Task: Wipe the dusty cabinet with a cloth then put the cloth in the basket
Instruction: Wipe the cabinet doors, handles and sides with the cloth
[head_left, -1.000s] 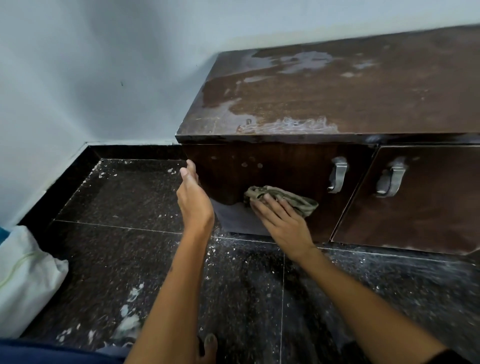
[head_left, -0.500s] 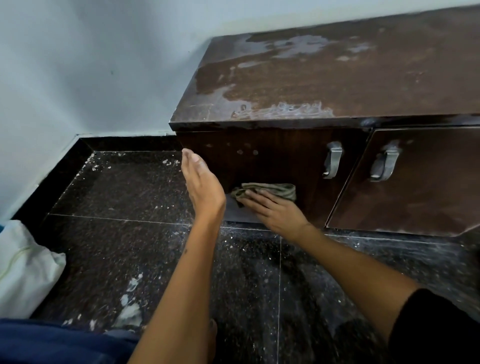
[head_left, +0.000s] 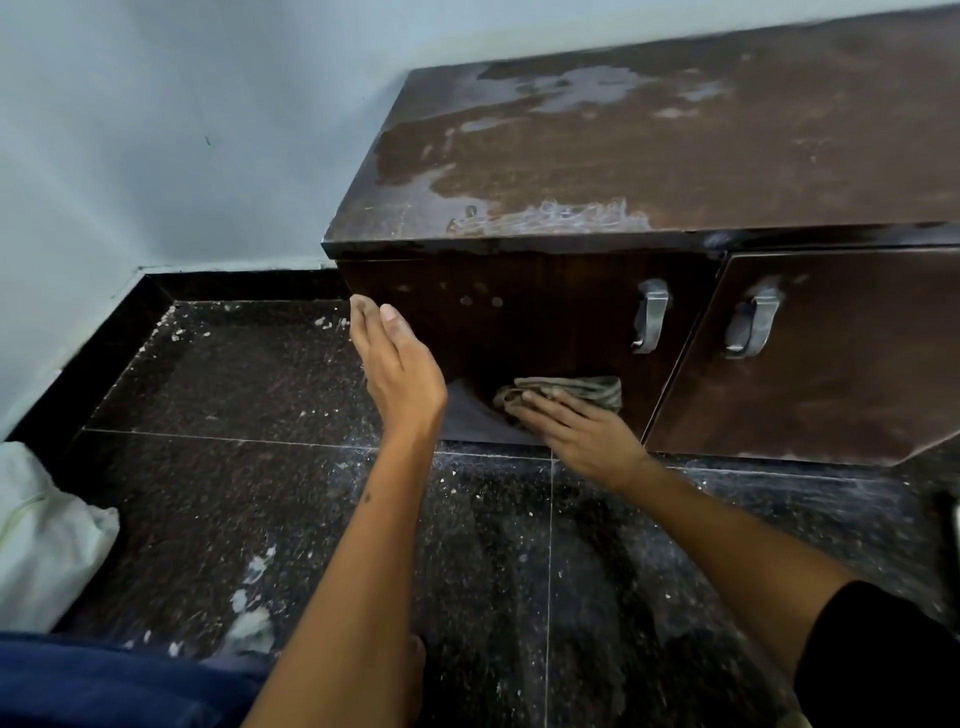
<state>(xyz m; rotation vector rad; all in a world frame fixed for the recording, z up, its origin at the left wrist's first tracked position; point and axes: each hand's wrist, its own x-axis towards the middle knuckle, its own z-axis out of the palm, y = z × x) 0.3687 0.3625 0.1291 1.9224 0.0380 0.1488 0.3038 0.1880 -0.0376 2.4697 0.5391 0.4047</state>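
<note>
No legible text, labels, brands or numbers anywhere: none on the cabinet, its doors, the cloth or the floor.

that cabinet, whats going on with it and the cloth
A person is wiping the cabinet. The right hand presses a crumpled cloth with flat fingers against the lower part of the left door. The left hand is open beside the cabinet's left front corner; whether it touches is unclear. The top is streaked and patchy with dust, and the floor is speckled with white bits. No basket is in view.
</note>
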